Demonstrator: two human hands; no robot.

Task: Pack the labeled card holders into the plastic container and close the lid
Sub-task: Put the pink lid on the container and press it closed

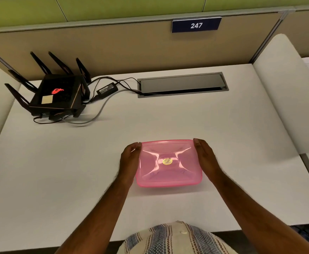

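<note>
A pink translucent plastic container [169,163] sits on the white desk [76,162], near the front middle. Its lid is on, with a round gold sticker [167,161] at the centre. My left hand [130,161] lies against the container's left side, fingers curled at the far left corner. My right hand [206,158] presses flat along its right side. Both hands hold the container between them. No card holders are visible; the pink lid hides whatever is inside.
A black router [55,94] with several antennas stands at the back left, with a power adapter [107,89] and cables beside it. A grey cable hatch [183,84] is set into the desk at the back. Beige partitions border the desk on both sides.
</note>
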